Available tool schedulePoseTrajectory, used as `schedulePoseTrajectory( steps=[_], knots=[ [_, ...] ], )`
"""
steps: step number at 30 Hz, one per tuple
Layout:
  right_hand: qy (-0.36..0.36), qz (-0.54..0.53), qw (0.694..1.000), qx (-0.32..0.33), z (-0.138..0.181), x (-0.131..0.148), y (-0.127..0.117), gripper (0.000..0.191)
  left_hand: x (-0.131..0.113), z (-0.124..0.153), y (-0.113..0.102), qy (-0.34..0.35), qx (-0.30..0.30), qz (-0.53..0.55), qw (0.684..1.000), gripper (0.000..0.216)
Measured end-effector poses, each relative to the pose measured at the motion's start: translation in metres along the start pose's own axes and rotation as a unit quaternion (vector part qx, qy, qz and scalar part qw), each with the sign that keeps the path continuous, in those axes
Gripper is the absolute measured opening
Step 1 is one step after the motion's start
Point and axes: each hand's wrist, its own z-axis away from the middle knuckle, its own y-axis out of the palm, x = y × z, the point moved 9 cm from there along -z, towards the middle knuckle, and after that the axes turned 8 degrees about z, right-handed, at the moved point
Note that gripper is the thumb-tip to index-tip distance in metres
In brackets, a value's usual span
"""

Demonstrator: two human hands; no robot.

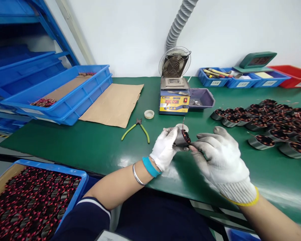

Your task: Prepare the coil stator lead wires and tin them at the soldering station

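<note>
Both hands wear white knit gloves. My left hand (166,148) grips a small metal motor stator (182,137) wound with red-brown copper wire, held tilted above the green bench mat (95,144). A thin wire end sticks up from the stator. My right hand (220,157) meets it from the right, its fingertips pinching at the stator's winding face.
Green-handled cutters (137,129) and a small white cap (149,114) lie left of the hands. A yellow-blue solder pot (174,98) with a fan and hose stands behind. Several wound stators (268,124) crowd the right. A blue crate of stators (32,201) sits at lower left; cardboard (114,103) lies by the blue trays (65,90).
</note>
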Motion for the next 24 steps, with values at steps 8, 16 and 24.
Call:
schedulePoseTrajectory(
  steps=[8,16,24],
  knots=[
    [0.312,-0.128,0.941,0.02,0.029,-0.094,0.005,0.019,-0.03,-0.005,-0.009,0.107,-0.052,0.035,0.992,0.012],
    [0.405,-0.329,0.848,0.09,0.031,-0.05,0.044,0.028,-0.014,0.0,0.0,0.06,-0.02,0.044,0.997,0.018],
    [0.372,-0.312,0.874,0.005,0.03,-0.054,0.028,0.02,0.002,0.007,0.001,-0.056,-0.008,0.103,0.993,0.019]
  ],
)
